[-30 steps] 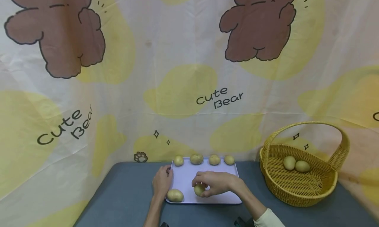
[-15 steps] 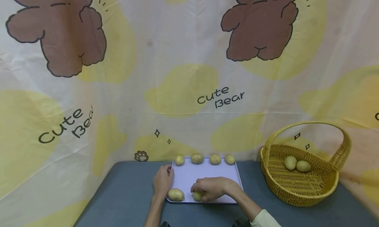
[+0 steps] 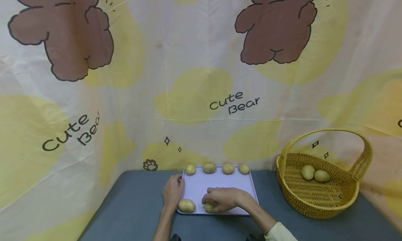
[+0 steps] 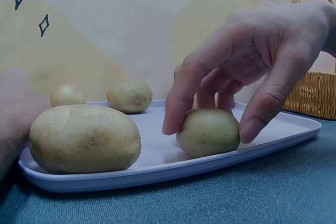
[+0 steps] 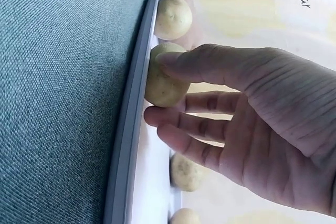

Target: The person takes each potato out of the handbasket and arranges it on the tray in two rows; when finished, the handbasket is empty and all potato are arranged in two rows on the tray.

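My right hand (image 3: 224, 199) pinches a small round potato (image 4: 208, 134) between thumb and fingers at the front edge of the lilac tray (image 3: 220, 185). In the right wrist view, the thumb lies on that potato's near side. My left hand (image 3: 173, 192) holds the tray's left rim, its fingers curled in at the edge. Close by that hand, a larger oval potato (image 4: 86, 139) rests in the tray's front left corner. Along the back rim sit several more, among them a speckled potato (image 3: 209, 167) and a paler potato (image 3: 244, 168).
To the right of the tray stands a yellow wicker basket (image 3: 314, 209) with a tall arched handle. Inside it lie two potatoes (image 3: 307, 172). A blue-grey cloth (image 3: 141, 195) covers the table, and a bear-printed curtain (image 3: 188, 94) hangs behind.
The right hand has lowered the small potato toward the tray's front edge, beside the larger one, and hardly moved in the last half second. My left hand stays at the rim.
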{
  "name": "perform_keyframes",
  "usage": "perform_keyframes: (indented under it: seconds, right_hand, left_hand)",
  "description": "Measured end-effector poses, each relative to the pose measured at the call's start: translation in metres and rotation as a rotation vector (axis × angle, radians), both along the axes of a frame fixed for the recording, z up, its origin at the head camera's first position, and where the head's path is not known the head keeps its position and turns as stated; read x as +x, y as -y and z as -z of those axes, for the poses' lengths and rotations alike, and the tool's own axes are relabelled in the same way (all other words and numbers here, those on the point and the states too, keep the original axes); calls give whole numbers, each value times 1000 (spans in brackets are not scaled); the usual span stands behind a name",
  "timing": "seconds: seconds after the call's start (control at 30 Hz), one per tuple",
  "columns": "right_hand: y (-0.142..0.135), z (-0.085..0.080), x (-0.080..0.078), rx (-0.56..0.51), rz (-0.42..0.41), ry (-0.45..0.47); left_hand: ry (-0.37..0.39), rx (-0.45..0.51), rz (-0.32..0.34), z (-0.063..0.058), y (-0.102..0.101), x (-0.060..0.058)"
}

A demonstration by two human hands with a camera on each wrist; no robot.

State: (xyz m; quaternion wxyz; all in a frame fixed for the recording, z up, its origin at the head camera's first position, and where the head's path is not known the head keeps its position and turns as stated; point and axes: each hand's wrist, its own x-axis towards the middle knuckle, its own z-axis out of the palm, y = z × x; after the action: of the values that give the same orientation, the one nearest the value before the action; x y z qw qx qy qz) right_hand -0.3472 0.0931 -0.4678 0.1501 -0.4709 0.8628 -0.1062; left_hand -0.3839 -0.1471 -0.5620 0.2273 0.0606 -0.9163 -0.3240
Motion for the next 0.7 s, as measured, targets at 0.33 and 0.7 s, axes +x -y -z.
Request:
perform_keyframes:
  seconds: [0.33,0.7]
  right_hand:
    - [-2,0,0,13,51,68]
    - [-9,-11,2,6,85,83]
  left_hand:
    - [3,-1,7,0,0,-2]
    - [-4,3,0,-1,0,-2]
